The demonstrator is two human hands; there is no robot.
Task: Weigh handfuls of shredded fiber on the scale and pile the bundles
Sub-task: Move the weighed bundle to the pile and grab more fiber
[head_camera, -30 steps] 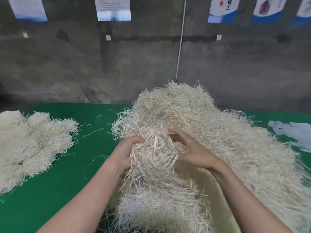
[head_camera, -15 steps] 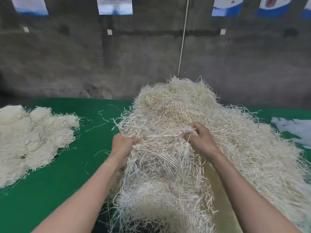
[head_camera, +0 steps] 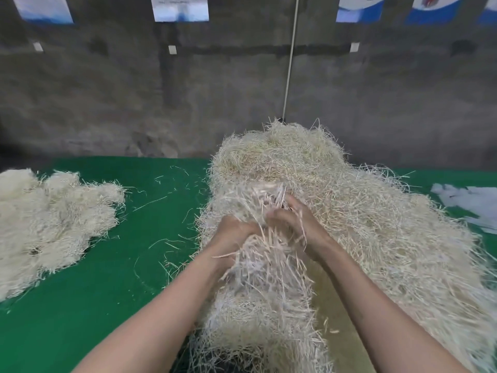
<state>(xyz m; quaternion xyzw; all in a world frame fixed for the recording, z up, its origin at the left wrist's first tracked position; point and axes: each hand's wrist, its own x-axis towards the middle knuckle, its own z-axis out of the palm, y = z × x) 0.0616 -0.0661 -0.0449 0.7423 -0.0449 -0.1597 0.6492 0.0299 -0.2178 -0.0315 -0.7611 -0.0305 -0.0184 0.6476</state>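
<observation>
With our left hand (head_camera: 233,234) and right hand (head_camera: 299,224) both curled round a pale straw-coloured handful of shredded fiber (head_camera: 269,196) atop the large loose heap (head_camera: 376,232) on the green table covering (head_camera: 107,278), we judge it light, springy and tangle-prone, best clutched through its middle.

The green table (head_camera: 94,305) has a big heap of fiber (head_camera: 376,224) from the middle to 3 o'clock. There is a smaller pile (head_camera: 48,219) at 9 o'clock and white scraps (head_camera: 470,203) at 2 o'clock.

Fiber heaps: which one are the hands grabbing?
The tall pale shredded-fiber heap, centre-right: left hand and right hand grip it. The flatter left pile lies untouched.
</observation>
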